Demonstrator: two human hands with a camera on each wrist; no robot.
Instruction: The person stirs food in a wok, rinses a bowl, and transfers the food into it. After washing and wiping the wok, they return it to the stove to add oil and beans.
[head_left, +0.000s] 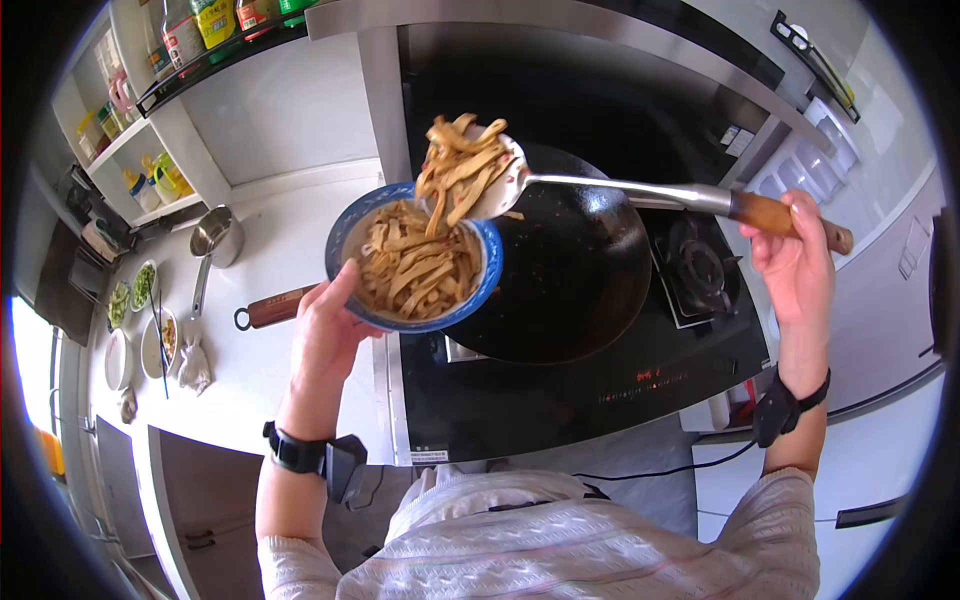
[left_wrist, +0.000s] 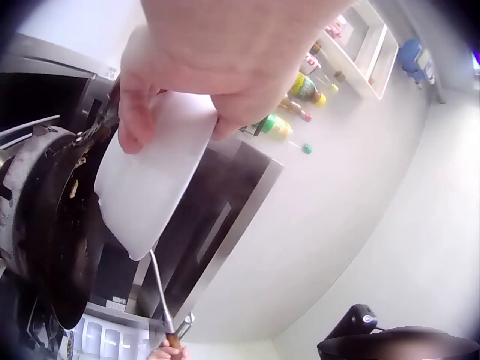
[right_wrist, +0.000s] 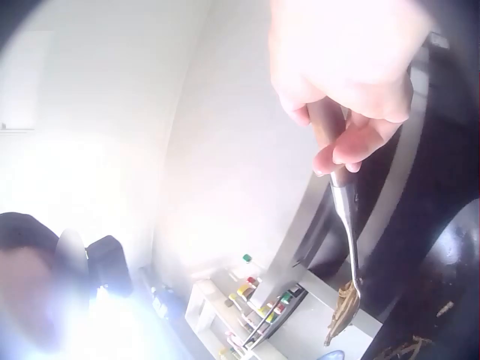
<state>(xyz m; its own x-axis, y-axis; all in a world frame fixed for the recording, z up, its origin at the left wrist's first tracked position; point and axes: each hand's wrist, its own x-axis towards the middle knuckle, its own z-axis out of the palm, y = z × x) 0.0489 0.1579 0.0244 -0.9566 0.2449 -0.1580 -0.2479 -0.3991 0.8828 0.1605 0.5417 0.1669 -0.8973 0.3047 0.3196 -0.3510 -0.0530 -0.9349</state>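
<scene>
left hand [head_left: 332, 325] raised, clamped on bowl [head_left: 491, 255], thumb at rim, fingers against white outside. right hand [head_left: 797, 258] up, fingers curled round wooden handle of spatula [head_left: 640, 187], shaft pointing left. bowl blue-rimmed, above wok [head_left: 575, 275] left side, full of brown strips [head_left: 425, 275]; more heaped on spatula head over bowl.

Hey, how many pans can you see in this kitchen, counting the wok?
2. The dark wok sits on the stove, partly behind the blue-rimmed bowl in the left hand; a small saucepan stands on the white counter. Others may be hidden.
</scene>
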